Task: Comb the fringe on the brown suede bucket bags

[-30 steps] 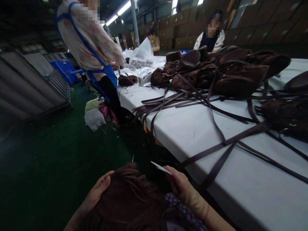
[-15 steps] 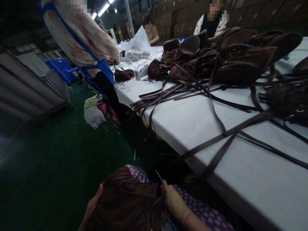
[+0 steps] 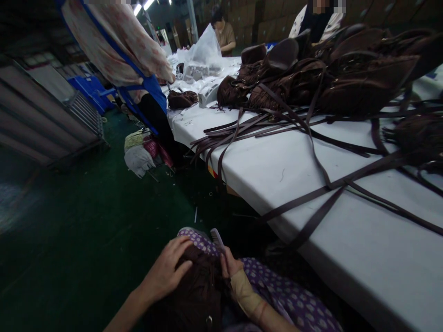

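A dark brown fringed bag (image 3: 194, 295) lies on my lap, over purple flowered cloth (image 3: 273, 281). Spread across the bag's upper left side is my left hand (image 3: 169, 267), its fingers apart and resting on the brown material. My right hand (image 3: 231, 267), with a tan wrap around the wrist, is closed on a pale comb (image 3: 217, 238). The comb's teeth point up and away, just beyond the bag's right edge. A metal ring (image 3: 209, 319) shows low on the bag. Much of the bag's lower part is dark and hard to make out.
On the white table (image 3: 380, 258) to the right, brown bags (image 3: 360, 92) are heaped. Long brown straps (image 3: 308, 203) trail over its edge. A person in a blue apron (image 3: 117, 55) stands left of the table. A ribbed rack (image 3: 44, 120) stands on the green floor (image 3: 86, 230).
My left hand has moved from the bag's side up onto its top. My right hand has turned, showing the comb's teeth. The bag sits differently, and the view has shifted slightly.
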{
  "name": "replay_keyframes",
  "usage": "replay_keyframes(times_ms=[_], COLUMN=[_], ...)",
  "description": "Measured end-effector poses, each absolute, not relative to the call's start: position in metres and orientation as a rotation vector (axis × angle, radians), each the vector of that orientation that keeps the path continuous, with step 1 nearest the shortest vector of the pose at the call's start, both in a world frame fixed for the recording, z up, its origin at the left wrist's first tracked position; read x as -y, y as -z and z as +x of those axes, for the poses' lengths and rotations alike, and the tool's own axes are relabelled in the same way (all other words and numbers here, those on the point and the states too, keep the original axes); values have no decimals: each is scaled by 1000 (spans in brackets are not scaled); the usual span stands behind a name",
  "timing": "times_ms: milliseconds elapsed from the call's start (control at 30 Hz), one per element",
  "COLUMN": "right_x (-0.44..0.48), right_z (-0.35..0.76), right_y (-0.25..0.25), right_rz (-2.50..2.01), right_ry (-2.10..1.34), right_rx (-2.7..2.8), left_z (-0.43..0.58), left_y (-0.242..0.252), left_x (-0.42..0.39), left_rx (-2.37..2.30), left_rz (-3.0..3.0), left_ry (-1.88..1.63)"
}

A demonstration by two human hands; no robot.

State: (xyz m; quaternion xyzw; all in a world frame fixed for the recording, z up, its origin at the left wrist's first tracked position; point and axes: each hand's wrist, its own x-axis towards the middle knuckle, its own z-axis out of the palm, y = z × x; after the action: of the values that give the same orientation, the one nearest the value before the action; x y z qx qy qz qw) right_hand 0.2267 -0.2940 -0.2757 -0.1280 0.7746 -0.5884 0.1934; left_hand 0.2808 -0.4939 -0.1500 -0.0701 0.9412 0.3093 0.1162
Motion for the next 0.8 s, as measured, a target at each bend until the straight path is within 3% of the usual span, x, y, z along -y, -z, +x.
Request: replay_keyframes(times_ms=[100,200,433,667,800], right_x=[292,273,204,229,238], right_z=[223,213,206,217,193], right_y=[283,292,261,269,295], right_rz=[-425,-433,-549,-947,-915], right_ry=[1562,1492,1272,477,379], right_rx=[-2144,-2206,-2207,-2138,-2223], left_z=[273,271,276,270,270], left_y=[158,173,182,195,193], left_x=[437,403,411,411,414], left_rx=[-2467,-2443,-2492,-2425,-2431], left_rz=[40,105,682,803,641], left_ry=[-1062,-900,-769,-937,-1092])
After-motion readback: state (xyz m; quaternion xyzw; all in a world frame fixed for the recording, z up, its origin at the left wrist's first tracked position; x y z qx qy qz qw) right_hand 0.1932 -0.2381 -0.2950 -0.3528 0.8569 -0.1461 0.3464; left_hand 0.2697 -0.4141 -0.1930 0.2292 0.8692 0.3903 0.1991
